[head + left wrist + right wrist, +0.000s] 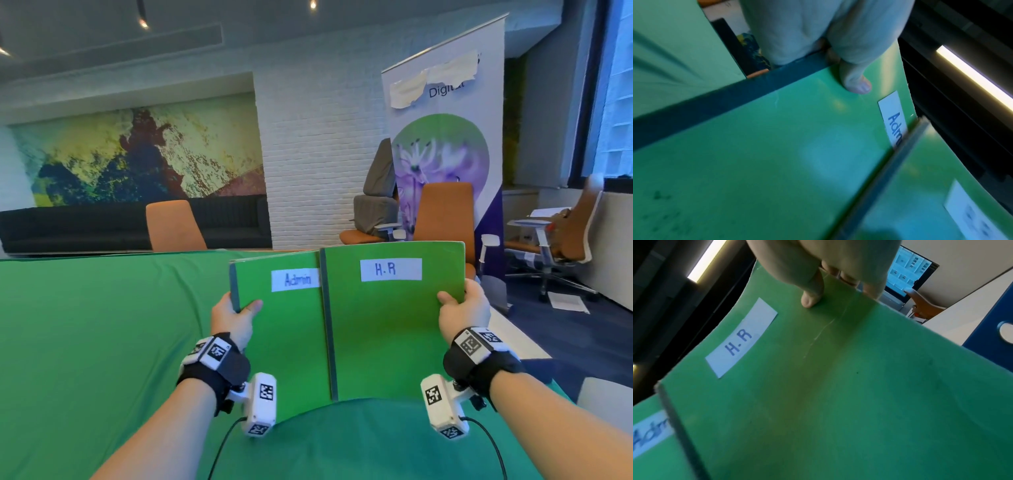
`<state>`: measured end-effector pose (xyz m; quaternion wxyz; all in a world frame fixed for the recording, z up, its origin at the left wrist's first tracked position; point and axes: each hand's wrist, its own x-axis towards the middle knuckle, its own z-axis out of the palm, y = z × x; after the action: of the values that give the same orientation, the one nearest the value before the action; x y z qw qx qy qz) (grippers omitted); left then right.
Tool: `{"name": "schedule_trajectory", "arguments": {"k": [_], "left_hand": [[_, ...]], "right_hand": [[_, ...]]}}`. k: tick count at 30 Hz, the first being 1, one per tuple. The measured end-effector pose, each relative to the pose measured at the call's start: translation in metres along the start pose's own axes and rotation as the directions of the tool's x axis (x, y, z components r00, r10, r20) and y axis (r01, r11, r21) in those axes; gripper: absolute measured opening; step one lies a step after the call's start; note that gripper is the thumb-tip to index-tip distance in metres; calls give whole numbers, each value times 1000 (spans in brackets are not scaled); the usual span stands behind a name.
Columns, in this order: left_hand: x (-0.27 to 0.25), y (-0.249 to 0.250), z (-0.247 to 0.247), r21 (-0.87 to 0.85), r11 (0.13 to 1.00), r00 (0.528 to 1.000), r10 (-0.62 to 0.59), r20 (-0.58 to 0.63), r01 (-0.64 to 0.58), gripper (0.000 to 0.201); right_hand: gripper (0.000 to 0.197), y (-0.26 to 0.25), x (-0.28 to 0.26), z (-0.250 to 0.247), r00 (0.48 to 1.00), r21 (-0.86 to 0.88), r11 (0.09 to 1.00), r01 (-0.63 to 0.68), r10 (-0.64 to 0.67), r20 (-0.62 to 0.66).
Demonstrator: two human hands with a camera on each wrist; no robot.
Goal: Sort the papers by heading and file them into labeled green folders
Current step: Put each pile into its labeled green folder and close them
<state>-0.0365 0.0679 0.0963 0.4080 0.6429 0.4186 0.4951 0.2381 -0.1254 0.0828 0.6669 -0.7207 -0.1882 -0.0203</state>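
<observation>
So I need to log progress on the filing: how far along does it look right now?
Done: no loose papers show on the green table cloth, so sorting may be finished, though folder contents are hidden. In hand: the left hand grips the Admin folder and the right hand grips the H.R folder, both closed, held upright, H.R overlapping Admin. Left: probably setting the folders down.

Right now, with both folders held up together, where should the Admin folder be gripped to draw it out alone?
Grip the Admin folder at its dark spine edge, coming from the left, where the left hand already pinches it. The H.R folder overlaps its right edge, so only the left side is free.
</observation>
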Motion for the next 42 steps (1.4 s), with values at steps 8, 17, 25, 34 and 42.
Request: {"name": "schedule_trajectory", "arguments": {"k": [8,17,25,34,42], "left_hand": [[20,-7,-78,128,992,996,19,-86,-8,47],[12,-9,-107,112,993,986,39,-159,-21,39],[5,-5,-88,5,999,947,35,-319,-36,34],[19,13,-64,-46,996,923,47,-383,-70,30],[-9,10,-7,-279,960,993,0,-116,-32,21]], "right_hand": [[41,-28,-8,10,1000,81,997,8,-10,22],[45,-36,-23,23,999,89,996,-4,1,40],[42,-18,-14,23,991,46,999,-7,1,137],[35,-30,10,23,960,87,985,151,-167,226],[26,3,-16,64,936,109,993,53,-87,340]]}}
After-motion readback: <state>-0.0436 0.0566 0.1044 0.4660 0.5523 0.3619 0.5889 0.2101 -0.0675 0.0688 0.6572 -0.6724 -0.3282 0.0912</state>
